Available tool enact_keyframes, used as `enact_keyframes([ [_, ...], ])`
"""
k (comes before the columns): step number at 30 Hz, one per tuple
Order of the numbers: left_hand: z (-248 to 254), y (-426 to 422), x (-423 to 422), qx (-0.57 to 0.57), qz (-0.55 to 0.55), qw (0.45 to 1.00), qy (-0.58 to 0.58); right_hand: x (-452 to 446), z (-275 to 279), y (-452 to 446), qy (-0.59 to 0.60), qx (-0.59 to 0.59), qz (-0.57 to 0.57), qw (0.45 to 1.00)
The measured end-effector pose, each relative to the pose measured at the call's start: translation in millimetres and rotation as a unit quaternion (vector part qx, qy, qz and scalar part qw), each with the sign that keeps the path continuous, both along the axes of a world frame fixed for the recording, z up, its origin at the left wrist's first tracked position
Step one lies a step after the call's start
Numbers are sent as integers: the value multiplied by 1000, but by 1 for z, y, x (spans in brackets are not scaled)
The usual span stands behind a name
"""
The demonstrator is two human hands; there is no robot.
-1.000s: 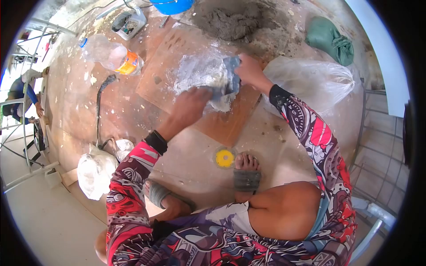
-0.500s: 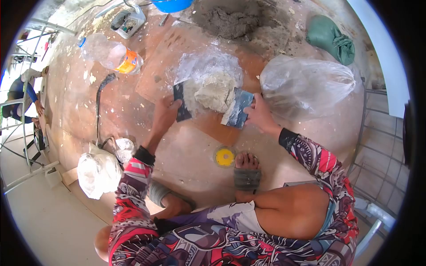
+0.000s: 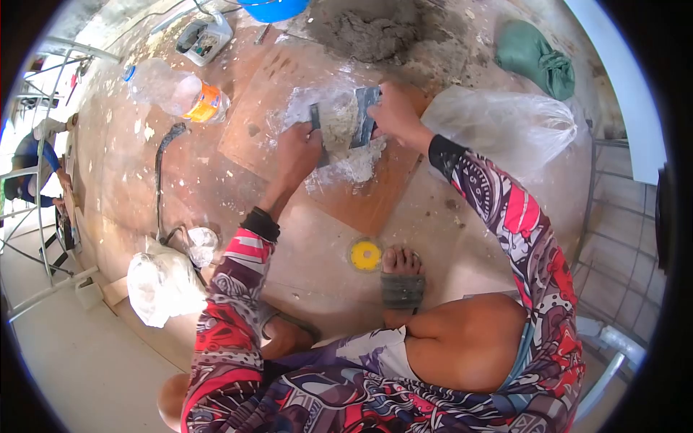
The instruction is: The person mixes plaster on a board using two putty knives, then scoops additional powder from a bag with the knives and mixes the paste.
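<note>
My left hand (image 3: pixel 298 153) is closed around a dark flat scraper (image 3: pixel 315 115), its blade standing nearly edge-on to me. Opposite it, my right hand (image 3: pixel 399 114) grips a blue-grey flat scraper (image 3: pixel 367 108) smeared with pale paste. Between the two blades lies a lump of whitish plaster (image 3: pixel 337 124). Beneath it all is a brown board (image 3: pixel 361 209), with white residue (image 3: pixel 361 173) spread on its surface. Parts of both scrapers are hidden by my fingers.
A yellow disc (image 3: pixel 366 255) lies by my foot. Around the board are a clear bottle (image 3: pixel 173 90), grey mortar (image 3: pixel 372 32), a plastic bag (image 3: pixel 505 130), a green sack (image 3: pixel 534 58) and a blue bucket (image 3: pixel 274 6). Another person (image 3: pixel 40 162) crouches far left beside scaffolding.
Both hands have moved farther from me and closer together. The scrapers have turned more upright, and the plaster between them is now a narrower mass.
</note>
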State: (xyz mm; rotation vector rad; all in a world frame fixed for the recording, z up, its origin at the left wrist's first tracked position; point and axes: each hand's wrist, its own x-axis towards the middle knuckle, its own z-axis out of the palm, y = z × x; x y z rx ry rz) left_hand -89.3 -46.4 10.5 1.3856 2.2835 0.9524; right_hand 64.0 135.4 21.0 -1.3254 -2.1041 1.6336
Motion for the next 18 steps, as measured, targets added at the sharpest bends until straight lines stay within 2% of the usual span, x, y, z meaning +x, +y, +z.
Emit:
enact_keyframes([
  [1, 4, 3, -2, 25, -67, 994, 85, -3, -1, 9, -38, 18, 27, 999],
  [4, 23, -8, 20, -40, -205, 959, 192, 1, -1, 11, -44, -15, 9, 999],
  [5, 11, -17, 23, -54, -234, 953, 186, 5, 2, 9, -30, -41, -14, 999],
  [8, -18, -44, 31, -45, -259, 924, 279, 21, 8, 8, -21, -24, -5, 999],
  [9, -18, -50, 28, -74, -278, 911, 295, 26, 8, 10, -31, -15, 5, 999],
  [12, 24, -49, 11, -112, -272, 922, 253, 40, 8, 10, -45, 22, 37, 998],
  [14, 12, -60, 16, -112, -306, 907, 267, 48, 13, -1, -30, 57, 62, 996],
  [16, 2, -69, 26, -103, -321, 894, 296, 52, -11, -5, -16, 131, 79, 988],
  [17, 3, -69, 21, -63, -324, 897, 293, 53, -25, -2, -10, 167, 86, 982],
  [18, 5, -65, 11, -46, -302, 917, 257, 55, -20, 0, -4, 136, 64, 989],
])
